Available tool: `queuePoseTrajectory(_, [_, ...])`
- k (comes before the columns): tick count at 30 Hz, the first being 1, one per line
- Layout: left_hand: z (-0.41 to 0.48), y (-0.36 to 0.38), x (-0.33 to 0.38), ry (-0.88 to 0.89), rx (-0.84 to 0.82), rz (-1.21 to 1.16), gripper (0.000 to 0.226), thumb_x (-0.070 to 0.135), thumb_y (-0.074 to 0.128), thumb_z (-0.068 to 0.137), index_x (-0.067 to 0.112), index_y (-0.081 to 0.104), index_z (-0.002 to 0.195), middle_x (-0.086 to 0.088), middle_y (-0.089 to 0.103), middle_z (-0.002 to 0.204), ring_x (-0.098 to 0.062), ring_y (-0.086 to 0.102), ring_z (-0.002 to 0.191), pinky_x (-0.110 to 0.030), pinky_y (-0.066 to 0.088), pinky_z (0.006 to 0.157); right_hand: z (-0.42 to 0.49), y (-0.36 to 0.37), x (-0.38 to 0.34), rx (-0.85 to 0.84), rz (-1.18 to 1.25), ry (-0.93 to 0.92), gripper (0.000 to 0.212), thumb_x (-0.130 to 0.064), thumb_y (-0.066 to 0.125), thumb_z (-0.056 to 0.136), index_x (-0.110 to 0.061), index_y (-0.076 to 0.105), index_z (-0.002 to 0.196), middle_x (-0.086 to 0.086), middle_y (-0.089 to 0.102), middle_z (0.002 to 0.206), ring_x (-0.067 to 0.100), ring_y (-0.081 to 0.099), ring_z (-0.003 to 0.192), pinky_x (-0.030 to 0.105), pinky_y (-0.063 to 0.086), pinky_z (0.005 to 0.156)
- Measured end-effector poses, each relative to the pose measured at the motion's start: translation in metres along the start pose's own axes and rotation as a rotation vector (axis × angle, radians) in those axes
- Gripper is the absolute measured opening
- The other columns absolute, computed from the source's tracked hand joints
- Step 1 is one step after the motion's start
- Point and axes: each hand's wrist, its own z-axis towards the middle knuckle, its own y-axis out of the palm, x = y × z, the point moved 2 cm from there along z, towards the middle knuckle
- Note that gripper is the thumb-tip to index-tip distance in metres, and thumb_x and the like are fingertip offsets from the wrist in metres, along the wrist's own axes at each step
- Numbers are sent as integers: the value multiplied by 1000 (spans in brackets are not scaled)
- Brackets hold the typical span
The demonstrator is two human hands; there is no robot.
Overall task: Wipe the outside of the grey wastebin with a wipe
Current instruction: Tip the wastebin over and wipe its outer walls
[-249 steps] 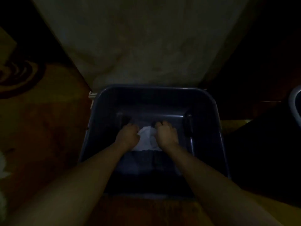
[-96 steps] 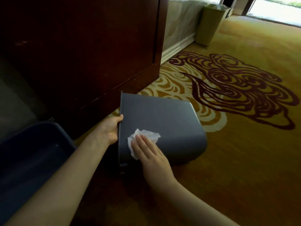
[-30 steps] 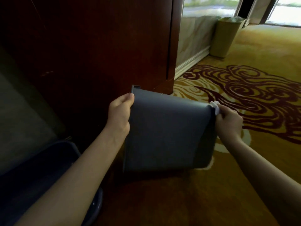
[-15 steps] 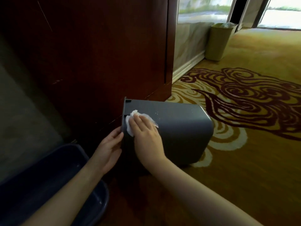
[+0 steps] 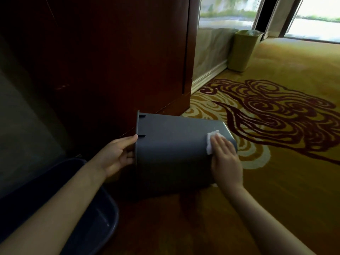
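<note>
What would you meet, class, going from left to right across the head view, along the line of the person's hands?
Blue tub → left hand → grey wastebin → wipe → right hand → carpet.
</note>
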Motion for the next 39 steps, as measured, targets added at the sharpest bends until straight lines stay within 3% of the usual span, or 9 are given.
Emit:
queuePoseTrajectory(4, [-7,2,17,-87,-34,67,28,19,52,89,9,61,114,-12,70,108,-25,68,98,-36,57,70,9,-9,24,70,27,148,44,-4,43,93,-11,41,137,10,45,144,25,34,136,45,34,109])
queuePoseTrajectory(9, [-11,5,24,-166,4,57,26,30,47,92,14,62,106,-10,76,90,-26,69,91,-38,55,67,30,-14,-16,145,176,113,44,-2,45,91,-9,44,135,10,49,140,23,39,133,37,32,109])
queuePoseTrajectory(12, [-12,6,25,-203,25,36,28,37,43,93,15,60,99,-8,76,85,-25,68,88,-37,52,63,50,-7,-77,5,208,-116,43,-7,48,90,-14,47,132,6,52,136,21,42,130,34,35,104])
queuePoseTrajectory(14, [-12,8,26,-229,38,24,31,39,43,92,14,59,103,-12,72,97,-26,67,92,-39,52,66,63,4,-116,-177,208,-259,40,-10,46,91,-17,48,130,8,53,133,24,45,125,35,38,100])
queuePoseTrajectory(18, [-12,11,28,-242,78,38,30,38,44,92,14,58,103,-14,67,104,-28,65,93,-40,51,67,77,27,-140,-441,102,-302,56,-2,43,89,-24,38,140,8,37,148,28,34,132,44,39,101])
queuePoseTrajectory(24, [-11,10,23,-176,40,210,27,21,50,91,9,60,113,-15,68,109,-28,67,97,-39,56,75,74,15,-70,-243,69,-57,46,-5,43,90,-22,48,132,3,46,143,20,35,134,39,37,102])
queuePoseTrajectory(30, [-11,4,30,-232,-2,136,27,23,51,89,10,61,111,-15,72,104,-28,70,92,-41,56,73,65,-9,-2,-127,32,188,41,-4,45,90,-15,52,129,7,50,139,24,39,132,39,33,107])
queuePoseTrajectory(36, [1,1,56,-182,78,-37,45,31,44,93,0,46,126,-21,61,115,-30,63,95,-39,54,75,51,-15,1,-102,4,188,47,0,44,90,-12,45,136,8,45,144,26,33,135,39,32,108])
queuePoseTrajectory(39, [11,16,66,-176,106,-1,44,28,46,93,1,44,128,-17,63,102,-26,64,89,-36,54,67,37,-20,0,-71,7,189,46,-1,45,91,-12,45,136,8,45,143,25,32,136,40,34,108])
